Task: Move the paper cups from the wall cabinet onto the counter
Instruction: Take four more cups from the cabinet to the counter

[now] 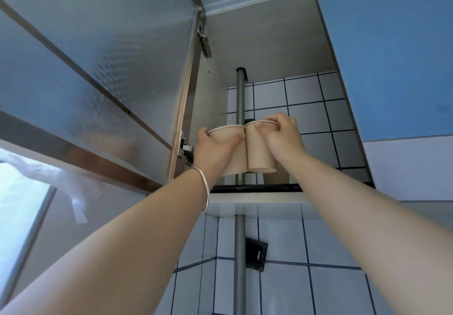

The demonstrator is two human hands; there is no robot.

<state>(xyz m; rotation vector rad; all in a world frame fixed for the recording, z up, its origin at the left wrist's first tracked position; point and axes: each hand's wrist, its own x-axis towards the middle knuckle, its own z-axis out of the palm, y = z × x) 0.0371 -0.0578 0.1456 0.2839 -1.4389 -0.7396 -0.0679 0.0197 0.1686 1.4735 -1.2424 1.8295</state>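
I look up into the open wall cabinet point(264, 44). Two tan paper cups stand upright side by side, touching, just above the cabinet's front edge point(255, 188). My left hand point(208, 148), with a silver bangle on the wrist, grips the left paper cup point(226, 135) around its wall. My right hand point(282, 135) holds the right paper cup point(259, 152), thumb on its wall and fingers over the rim. The counter is out of view.
The frosted cabinet door point(98, 74) stands open at the left, its hinges by my left hand. A grey vertical pipe point(240, 98) runs through the cabinet behind the cups. A blue cabinet door point(392, 57) is at the right. White wall tiles and a black bracket point(256, 254) lie below.
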